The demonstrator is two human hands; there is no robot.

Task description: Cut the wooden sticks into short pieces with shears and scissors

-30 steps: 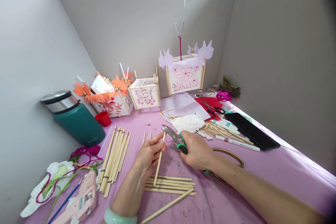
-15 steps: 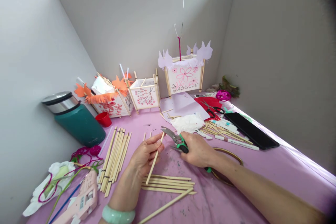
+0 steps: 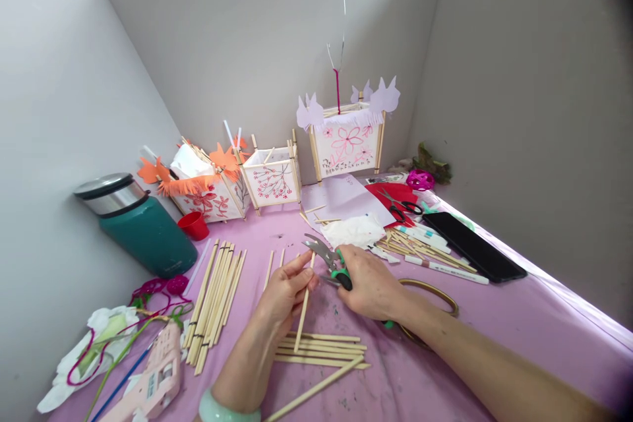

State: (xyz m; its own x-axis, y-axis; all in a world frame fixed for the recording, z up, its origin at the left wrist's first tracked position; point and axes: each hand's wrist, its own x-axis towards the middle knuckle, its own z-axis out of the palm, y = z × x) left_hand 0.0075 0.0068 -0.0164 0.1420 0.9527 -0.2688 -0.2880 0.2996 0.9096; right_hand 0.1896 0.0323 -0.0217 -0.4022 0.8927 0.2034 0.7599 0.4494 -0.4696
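Note:
My left hand (image 3: 287,293) pinches a thin wooden stick (image 3: 304,313) between thumb and fingers, its top end near the shears' blades. In my right hand (image 3: 373,280) is a pair of pruning shears (image 3: 329,260) with green and black handles, the curved blades apart and pointing left toward the stick. Whether blade and stick touch, I cannot tell. Below the left hand lies a row of wooden sticks (image 3: 326,348), with one longer stick (image 3: 316,389) slanting in front. A bundle of sticks with dark bands (image 3: 215,303) rests to the left.
Paper lanterns on stick frames (image 3: 271,175) stand along the back wall. At left are a teal bottle (image 3: 148,231), a red cup (image 3: 194,226) and a pink glue gun (image 3: 153,376). A black phone (image 3: 475,247), scissors (image 3: 403,211), markers and short sticks lie at right.
My left hand has moved slightly right with the stick, bringing it closer to the shears and more upright. The shears stay nearly in place, blades still apart.

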